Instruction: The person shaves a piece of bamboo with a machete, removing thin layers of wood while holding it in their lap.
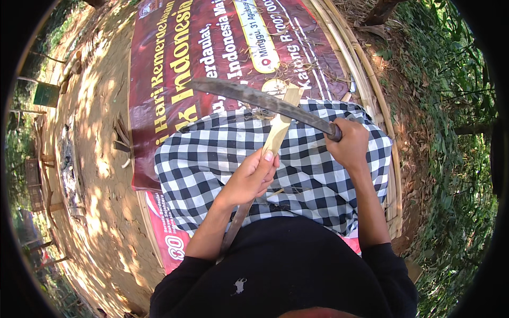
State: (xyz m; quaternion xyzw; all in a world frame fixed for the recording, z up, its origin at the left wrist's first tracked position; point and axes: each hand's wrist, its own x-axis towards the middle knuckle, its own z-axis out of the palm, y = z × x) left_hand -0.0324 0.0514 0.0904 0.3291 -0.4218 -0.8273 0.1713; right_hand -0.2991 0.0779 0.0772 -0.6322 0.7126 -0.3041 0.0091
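Note:
My left hand [252,177] grips a pale split bamboo strip [280,124] that slants up and away over my lap. Its lower end runs down past my forearm. My right hand [348,144] is closed on the handle of a long dark curved blade [254,98]. The blade reaches left across the strip's upper end, close to or touching it. A black-and-white checked cloth [212,159] covers my lap beneath both hands.
I sit on a dark red printed banner [159,79] spread over the ground. Long bamboo poles [366,79] lie along its right edge. Bare sandy ground [101,159] lies to the left, with small wood pieces [122,140]. Green plants [450,132] fill the right side.

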